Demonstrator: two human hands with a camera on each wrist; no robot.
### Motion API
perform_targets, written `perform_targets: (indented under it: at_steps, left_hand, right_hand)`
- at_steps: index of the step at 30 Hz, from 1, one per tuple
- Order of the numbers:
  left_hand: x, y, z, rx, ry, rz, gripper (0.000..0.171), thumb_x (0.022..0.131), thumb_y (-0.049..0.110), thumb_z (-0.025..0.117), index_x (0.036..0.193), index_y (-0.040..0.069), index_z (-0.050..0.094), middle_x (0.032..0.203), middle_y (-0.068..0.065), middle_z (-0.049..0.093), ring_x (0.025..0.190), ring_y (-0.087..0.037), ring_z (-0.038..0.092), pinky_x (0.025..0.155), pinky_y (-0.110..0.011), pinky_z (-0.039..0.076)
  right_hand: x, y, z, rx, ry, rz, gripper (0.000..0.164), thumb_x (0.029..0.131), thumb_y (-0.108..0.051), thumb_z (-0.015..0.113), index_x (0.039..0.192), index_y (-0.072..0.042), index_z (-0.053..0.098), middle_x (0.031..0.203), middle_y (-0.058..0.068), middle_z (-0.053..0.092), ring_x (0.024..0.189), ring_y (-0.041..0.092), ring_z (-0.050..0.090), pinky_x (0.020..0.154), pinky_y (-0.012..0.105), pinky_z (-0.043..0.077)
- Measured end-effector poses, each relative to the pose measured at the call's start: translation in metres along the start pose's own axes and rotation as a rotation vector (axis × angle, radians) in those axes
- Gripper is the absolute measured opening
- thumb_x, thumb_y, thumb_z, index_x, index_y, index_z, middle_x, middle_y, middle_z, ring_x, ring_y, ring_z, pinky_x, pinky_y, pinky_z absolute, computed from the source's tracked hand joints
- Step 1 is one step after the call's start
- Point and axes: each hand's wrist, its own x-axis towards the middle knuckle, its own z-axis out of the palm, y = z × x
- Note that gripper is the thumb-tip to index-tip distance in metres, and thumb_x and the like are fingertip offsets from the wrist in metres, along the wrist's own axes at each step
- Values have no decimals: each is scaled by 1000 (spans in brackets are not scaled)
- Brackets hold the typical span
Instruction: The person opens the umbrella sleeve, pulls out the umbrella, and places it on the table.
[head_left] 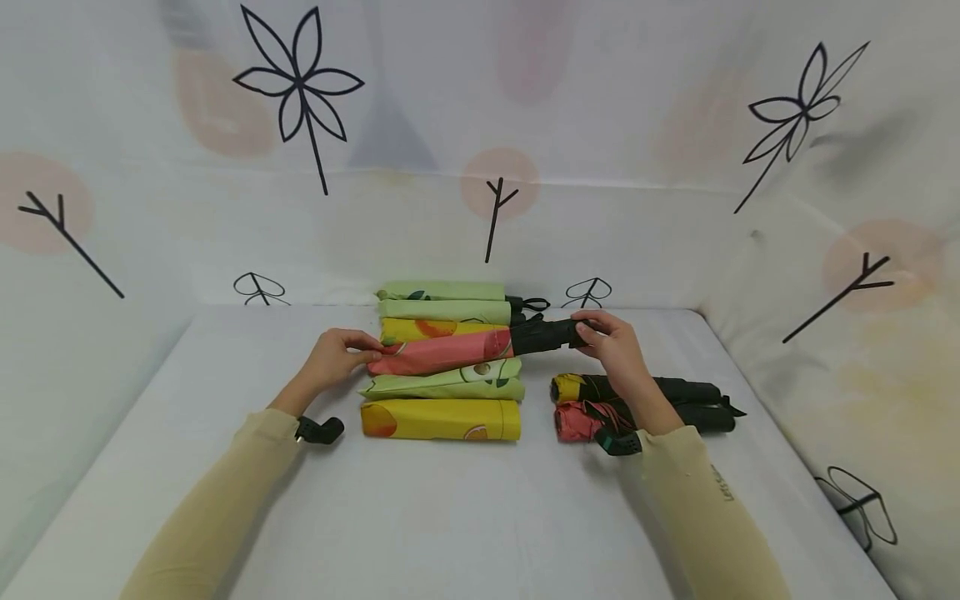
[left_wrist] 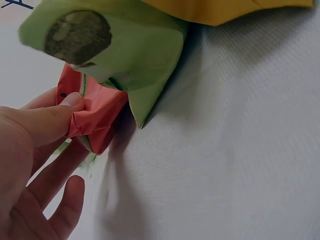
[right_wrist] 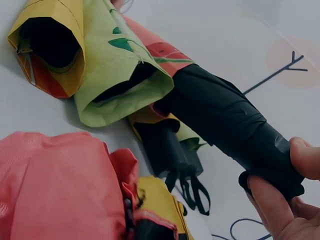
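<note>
Umbrella: the slim black folded umbrella (head_left: 538,336) lies between my hands, its left part inside a red fabric sleeve with watermelon print (head_left: 442,351).
Long axis: left to right, nearly parallel to the worktop's far edge, the black end angled slightly towards the far right corner; each hand touches one end, so neither is nearer.
Left hand: my left hand (head_left: 334,360) pinches the sleeve's tip between thumb and fingers.
Right hand: my right hand (head_left: 617,350) grips the black handle end.
Nearer the front edge: a light green avocado-print sleeve (head_left: 450,388) and a yellow fruit-print sleeve (head_left: 442,419), mouths facing right.
Towards the far edge: two light green cased umbrellas (head_left: 442,290) and a yellow sleeve (head_left: 405,329).
Towards the right edge: a yellow-and-black bundle (head_left: 690,390) and a red-and-black bundle (head_left: 576,422).
Writing: small dark lettering on my beige right cuff (head_left: 671,458), too small to read; no brand legible.
</note>
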Motion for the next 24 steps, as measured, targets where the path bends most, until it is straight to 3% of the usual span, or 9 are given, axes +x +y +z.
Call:
perform_targets:
  at_steps: [12,21,24]
  left_hand:
    - [0,4,-2,-10,-2,-16,19,90,17,76,107,8,76,111,-11,72,111,-30,62,94,-49,48]
    - [-1,5,-4,-17,-7,-21,19,91,16,76,108,7,76,112,-11,71,111,-30,62,93,-49,48]
    - [-1,5,-4,-22,-6,-27,19,91,16,75,108,7,76,112,-12,71,112,-30,61,94,-49,48]
  right_hand:
    - [-3,-4,-15,70,25,-7,37,105,-14,53,134,9,52,130,20,51,97,7,62,82,22,54]
    - [-3,-2,-28,160,68,-11,19,104,-12,54,119,-8,66,116,6,56,90,5,66,77,20,55]
    - [-3,-3,-32,187,73,-17,21,104,-12,54,120,-4,65,113,4,57,88,5,67,76,20,55]
